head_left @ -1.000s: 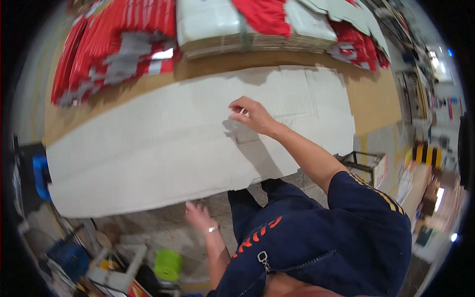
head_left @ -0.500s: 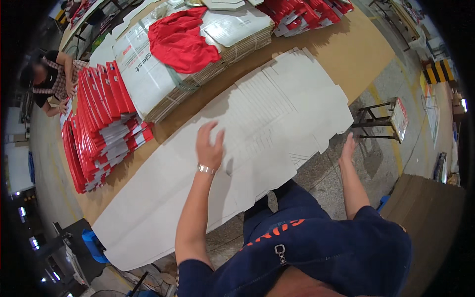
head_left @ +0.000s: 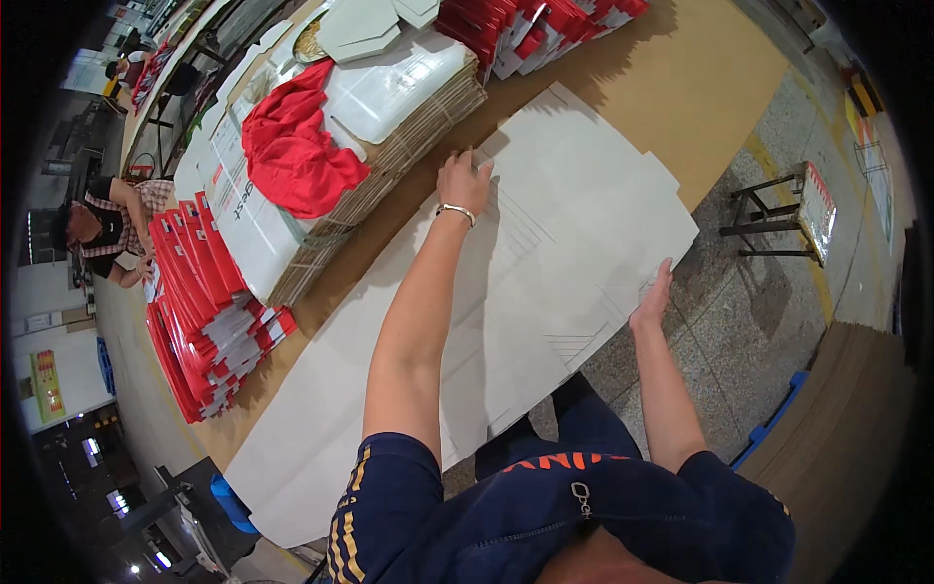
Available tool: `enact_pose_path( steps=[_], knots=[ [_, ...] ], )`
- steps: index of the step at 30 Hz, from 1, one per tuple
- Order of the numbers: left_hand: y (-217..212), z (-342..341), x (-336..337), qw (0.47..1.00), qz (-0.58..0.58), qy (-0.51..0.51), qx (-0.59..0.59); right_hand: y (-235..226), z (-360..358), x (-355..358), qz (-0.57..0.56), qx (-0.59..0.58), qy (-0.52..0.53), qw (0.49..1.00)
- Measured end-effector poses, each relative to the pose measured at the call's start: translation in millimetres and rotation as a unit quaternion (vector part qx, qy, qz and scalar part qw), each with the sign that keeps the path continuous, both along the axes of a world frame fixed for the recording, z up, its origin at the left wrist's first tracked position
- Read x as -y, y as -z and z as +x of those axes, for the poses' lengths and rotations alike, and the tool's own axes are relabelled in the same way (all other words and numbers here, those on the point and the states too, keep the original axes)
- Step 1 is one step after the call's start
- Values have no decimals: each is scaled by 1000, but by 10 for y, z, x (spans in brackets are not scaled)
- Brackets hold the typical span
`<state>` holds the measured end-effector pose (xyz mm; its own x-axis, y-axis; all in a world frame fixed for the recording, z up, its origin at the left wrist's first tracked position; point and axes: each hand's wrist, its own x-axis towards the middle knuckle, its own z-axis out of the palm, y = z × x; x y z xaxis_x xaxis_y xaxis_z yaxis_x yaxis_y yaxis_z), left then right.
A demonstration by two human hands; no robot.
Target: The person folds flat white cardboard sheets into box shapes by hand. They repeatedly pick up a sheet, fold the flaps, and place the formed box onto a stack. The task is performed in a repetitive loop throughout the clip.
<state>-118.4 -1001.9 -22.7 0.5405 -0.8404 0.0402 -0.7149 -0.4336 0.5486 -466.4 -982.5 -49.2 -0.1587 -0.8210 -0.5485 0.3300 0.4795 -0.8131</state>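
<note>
White die-cut cardboard sheets [head_left: 545,282] lie in a long stack across the brown tabletop, with thin lines showing where their ends overlap. At the far edge of the stack, my left hand [head_left: 464,185] rests with its fingers apart and slightly bent, its wrist wearing a metal band. Against the near right edge, my right hand [head_left: 652,302] is held upright, fingers stretched out and palm toward the sheets. Neither hand has anything wrapped in its fingers.
Strapped cardboard bundles [head_left: 409,88] with a red cloth [head_left: 297,141] stand behind the sheets. Red folded boxes [head_left: 199,302] are piled at left, more red boxes [head_left: 535,29] at the back. A co-worker [head_left: 112,229] handles the left pile. A stool [head_left: 783,214] stands right; brown board [head_left: 837,438] lies lower right.
My left hand has moved away from me and right to the sheets' far edge. My right hand has come in against the near edge. The overlapping sheet edges now look more even.
</note>
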Motion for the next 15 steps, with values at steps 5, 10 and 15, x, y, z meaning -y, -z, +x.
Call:
enact_pose_path(
  steps=[5, 10, 15],
  knots=[
    [168, 118, 15, 995, -93, 42, 3, -36, 42, -23, -13, 24, 24, 999],
    [203, 578, -77, 971, -108, 13, -215, 255, -159, -321, -95, 53, -29, 994],
    [54, 373, -13, 975, -81, 29, -204, 184, 60, -717, -30, 95, 9, 995]
  ],
)
